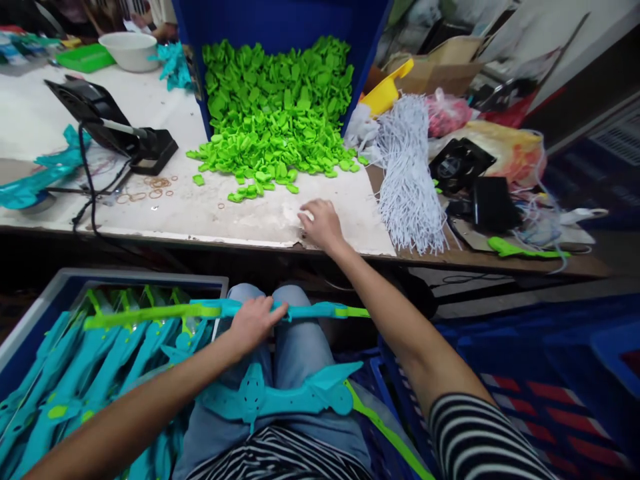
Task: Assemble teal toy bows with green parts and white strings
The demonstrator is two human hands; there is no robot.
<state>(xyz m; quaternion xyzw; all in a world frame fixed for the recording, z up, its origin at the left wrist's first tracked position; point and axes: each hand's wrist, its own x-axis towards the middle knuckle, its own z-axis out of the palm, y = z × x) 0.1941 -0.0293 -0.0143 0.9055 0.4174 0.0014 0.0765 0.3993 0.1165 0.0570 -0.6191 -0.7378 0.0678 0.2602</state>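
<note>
My left hand point(256, 323) is wrapped over the turquoise middle of a long plastic toy bow point(313, 311) with lime-green ends. This bow lies across my knees, its right end passing behind my right forearm. My right hand point(323, 225) is above the front of the white-topped table point(240, 223), thumb and forefinger slightly curled and apart, with nothing visible between them. Closer to me, a second turquoise toy bow point(285, 400) with a green limb rests on my lap. Small green plastic pieces point(280, 140) spill from a tipped blue bin point(285, 23) beyond my right hand.
At left, a crate point(60, 283) holds several toy bows. White strings point(410, 173), a black fan point(461, 163) and bags crowd the table's right side. A black stand with a cable point(150, 150) and rubber bands point(155, 193) lie left. Blue crates point(525, 360) stand lower right.
</note>
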